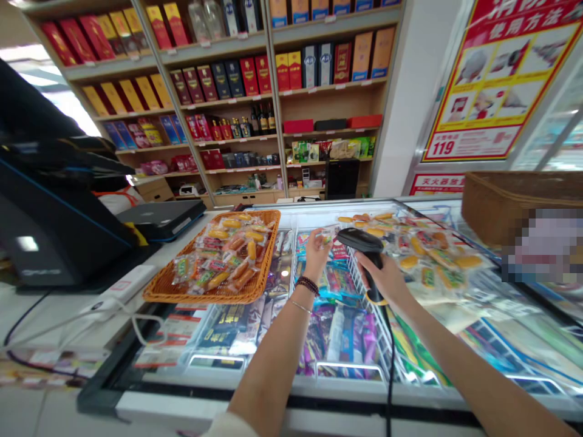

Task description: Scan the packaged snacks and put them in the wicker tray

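Observation:
My right hand [380,274] is wrapped round the handle of a black barcode scanner [364,243], whose head points left and whose cord hangs down. Just left of the scanner head, my left hand [317,249] pinches a small clear-wrapped packet [325,237]. An orange wicker basket [269,258] at the left holds many wrapped sausage-like snacks [218,280]. More of these wrapped snacks [428,246] lie loose on the glass top, right of the scanner. Both hands are above the glass top of the freezer.
Below the glass of the freezer [209,397], wire baskets hold colourful packets [337,334]. A black register [50,224], a flat black device [161,215] and white cables stand left. A brown box [514,203] sits right. Shelves [228,100] of boxes and bottles rise behind.

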